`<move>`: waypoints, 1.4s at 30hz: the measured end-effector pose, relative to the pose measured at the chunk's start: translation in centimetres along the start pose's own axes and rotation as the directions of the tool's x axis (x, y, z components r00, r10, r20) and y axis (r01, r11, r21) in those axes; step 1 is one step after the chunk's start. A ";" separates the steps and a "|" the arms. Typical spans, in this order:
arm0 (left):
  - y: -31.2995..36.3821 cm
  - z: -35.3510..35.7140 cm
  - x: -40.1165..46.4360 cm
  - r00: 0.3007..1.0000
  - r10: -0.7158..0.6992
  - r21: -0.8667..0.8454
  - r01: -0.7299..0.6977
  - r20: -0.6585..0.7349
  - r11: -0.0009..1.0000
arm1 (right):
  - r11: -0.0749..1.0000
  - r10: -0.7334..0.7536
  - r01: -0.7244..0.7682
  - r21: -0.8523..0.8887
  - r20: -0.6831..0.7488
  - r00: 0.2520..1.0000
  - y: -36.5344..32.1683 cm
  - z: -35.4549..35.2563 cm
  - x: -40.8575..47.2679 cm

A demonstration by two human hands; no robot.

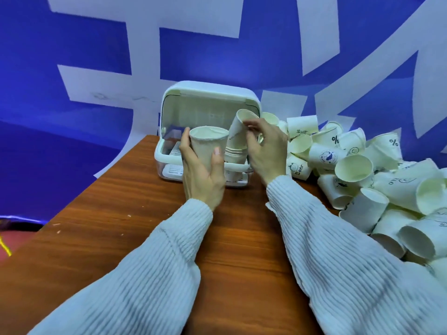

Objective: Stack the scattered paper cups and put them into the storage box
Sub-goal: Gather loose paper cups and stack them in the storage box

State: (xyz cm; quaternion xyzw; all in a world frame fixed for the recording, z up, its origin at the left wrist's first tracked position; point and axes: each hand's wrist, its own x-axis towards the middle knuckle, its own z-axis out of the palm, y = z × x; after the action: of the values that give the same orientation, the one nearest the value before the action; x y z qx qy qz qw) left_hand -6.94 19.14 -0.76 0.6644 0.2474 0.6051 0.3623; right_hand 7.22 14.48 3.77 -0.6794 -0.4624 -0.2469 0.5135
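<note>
Fingers and thumb of the left hand (202, 172) wrapped one upright paper cup (210, 146), while the right hand (264, 151) pinched the tilted top of a cup stack (238, 141) standing in the open storage box (169, 151) at the table's (121, 226) 12 o'clock. Straightening that stack before seating the held cup squarely looked wise. Loose cups (353, 168) lay heaped at 3 o'clock.

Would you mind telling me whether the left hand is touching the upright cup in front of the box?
Touching: the head view shows the left hand wrapped round the cup, thumb on its front.
</note>
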 end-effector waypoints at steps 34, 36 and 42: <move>0.1 4.6 7.6 0.854 -0.171 0.589 -0.182 0.492 0.788 | 0.804 0.558 -0.489 -0.338 0.143 0.818 4.2 -6.7 -7.1; 0.6 4.2 7.6 0.831 -0.141 0.651 -0.304 0.538 0.695 | 0.758 0.623 -0.506 -0.412 0.224 0.750 4.3 -6.6 -7.2; 0.7 3.9 7.4 0.809 -0.156 0.579 -0.257 0.567 0.774 | 0.728 0.665 -0.532 -0.432 0.260 0.700 5.0 -6.2 -7.4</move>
State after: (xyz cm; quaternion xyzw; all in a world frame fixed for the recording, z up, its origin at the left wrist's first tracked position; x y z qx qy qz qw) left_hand -2.10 23.70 4.36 0.9061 0.2927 0.2610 0.1587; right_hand 9.13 5.72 -2.37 -0.9033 -0.2589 0.0074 0.3419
